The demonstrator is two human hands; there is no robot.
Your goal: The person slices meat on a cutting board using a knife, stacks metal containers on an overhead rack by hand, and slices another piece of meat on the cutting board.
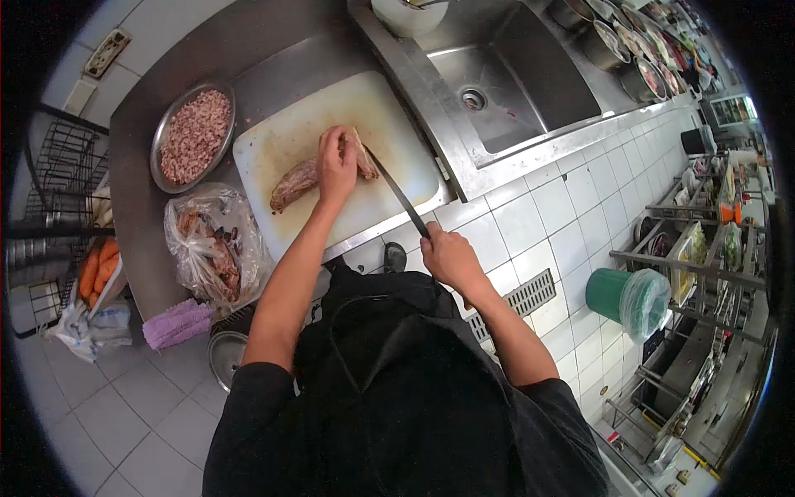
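A long piece of browned meat lies across the white cutting board. My left hand is closed over the meat near its right end, with the fingers curled down. In my right hand is the handle of a long knife. Its narrow dark blade slants up and left, the tip part beside the meat's right end. Whether the edge is in the meat, I cannot tell. Left of the board, an oval metal tray holds diced meat. Below it lies a clear plastic bag with meat pieces inside.
A steel sink adjoins the board on the right. A purple towel rests at the counter's front left corner. Carrots sit in a rack at far left. A green bin stands on the right; metal pots line the far counter.
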